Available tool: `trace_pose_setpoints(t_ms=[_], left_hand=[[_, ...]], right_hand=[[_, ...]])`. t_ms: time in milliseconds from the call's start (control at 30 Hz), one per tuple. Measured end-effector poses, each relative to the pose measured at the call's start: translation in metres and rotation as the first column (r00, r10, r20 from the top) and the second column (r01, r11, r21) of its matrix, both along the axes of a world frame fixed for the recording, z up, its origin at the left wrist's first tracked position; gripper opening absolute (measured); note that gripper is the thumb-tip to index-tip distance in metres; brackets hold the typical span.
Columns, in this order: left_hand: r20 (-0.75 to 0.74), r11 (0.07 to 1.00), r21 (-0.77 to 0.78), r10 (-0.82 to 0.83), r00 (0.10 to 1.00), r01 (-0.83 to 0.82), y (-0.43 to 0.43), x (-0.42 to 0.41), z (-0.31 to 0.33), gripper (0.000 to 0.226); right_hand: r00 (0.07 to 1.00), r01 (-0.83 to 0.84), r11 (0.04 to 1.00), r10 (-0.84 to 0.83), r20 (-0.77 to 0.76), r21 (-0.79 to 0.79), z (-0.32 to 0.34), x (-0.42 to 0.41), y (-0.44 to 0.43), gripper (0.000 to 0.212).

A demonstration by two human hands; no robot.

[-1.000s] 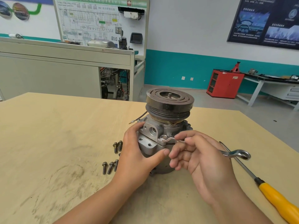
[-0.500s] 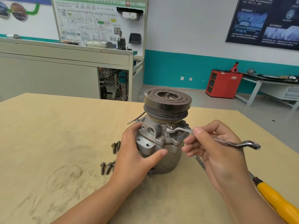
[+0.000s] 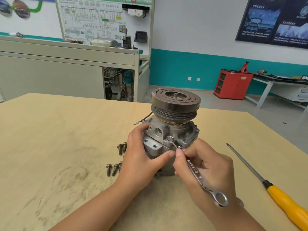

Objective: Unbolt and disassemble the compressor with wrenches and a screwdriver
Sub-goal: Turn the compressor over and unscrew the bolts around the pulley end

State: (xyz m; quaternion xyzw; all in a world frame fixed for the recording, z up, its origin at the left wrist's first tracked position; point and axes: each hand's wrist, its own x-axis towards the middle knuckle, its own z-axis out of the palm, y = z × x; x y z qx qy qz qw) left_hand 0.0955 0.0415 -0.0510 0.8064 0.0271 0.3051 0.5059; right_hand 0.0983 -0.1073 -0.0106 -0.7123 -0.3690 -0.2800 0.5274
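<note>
Head camera view: a metal compressor stands upright at the middle of a wooden table, its dark pulley on top. The left hand wraps around the compressor's left side, with the thumb across the front. The right hand pinches the shaft of a wrench, fingers curled around it. The wrench's far ring end sits on a bolt on the housing. Loose bolts lie left of the compressor. A yellow-handled screwdriver lies on the right, apart from the hands.

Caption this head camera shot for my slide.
Left hand steadies the upright compressor while the right hand holds a ring wrench on a bolt.
</note>
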Motion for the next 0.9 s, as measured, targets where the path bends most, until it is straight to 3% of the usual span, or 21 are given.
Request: trace_pose_setpoints(t_ms=[100,233,333,433,500,533,600,667,700,767,900], left_hand=[[-0.012,0.999,-0.029,-0.033,0.999,0.033,-0.001,-0.001,0.003,0.08],[-0.011,0.999,-0.032,-0.017,1.0,0.017,-0.002,0.001,0.005,0.075],[0.001,0.999,-0.033,0.009,1.0,-0.009,-0.002,0.002,0.004,0.073],[-0.002,0.999,-0.037,0.014,1.0,-0.014,-0.003,0.001,0.004,0.073],[-0.005,0.999,-0.029,0.014,1.0,-0.014,-0.003,0.001,0.004,0.072],[-0.005,1.0,-0.023,0.013,1.0,-0.013,-0.003,0.001,0.004,0.071],[-0.004,1.0,-0.013,0.012,1.0,-0.012,-0.003,0.0,0.005,0.07],[-0.006,1.0,-0.003,0.012,1.0,-0.012,-0.003,0.0,0.005,0.07],[-0.01,1.0,0.0,0.012,1.0,-0.012,-0.003,0.0,0.005,0.07],[-0.019,1.0,0.001,0.012,1.0,-0.012,-0.003,0.0,0.005,0.074],[-0.035,1.0,-0.012,-0.003,0.999,0.003,-0.002,0.0,0.003,0.08]], right_hand=[[0.983,-0.065,0.996,0.076,-0.169,0.069,0.004,0.001,-0.003,0.023],[0.886,-0.131,0.964,0.218,-0.41,0.23,0.014,0.013,-0.009,0.026],[0.674,-0.224,0.887,0.44,-0.593,0.403,0.021,0.027,-0.018,0.021],[0.42,-0.169,0.788,0.601,-0.68,0.592,0.02,0.038,-0.023,0.009],[0.378,-0.11,0.754,0.635,-0.674,0.648,0.016,0.042,-0.022,0.008],[0.417,-0.107,0.753,0.627,-0.659,0.649,0.015,0.042,-0.02,0.008],[0.61,-0.15,0.798,0.539,-0.581,0.583,0.013,0.036,-0.018,0.011],[0.847,-0.177,0.873,0.37,-0.381,0.455,0.01,0.027,-0.014,0.016],[0.921,-0.171,0.907,0.286,-0.265,0.384,0.007,0.022,-0.011,0.017],[0.98,-0.14,0.959,0.169,-0.101,0.245,0.001,0.015,-0.006,0.017],[0.997,-0.035,0.998,0.031,0.064,0.052,-0.004,0.009,-0.003,0.022]])
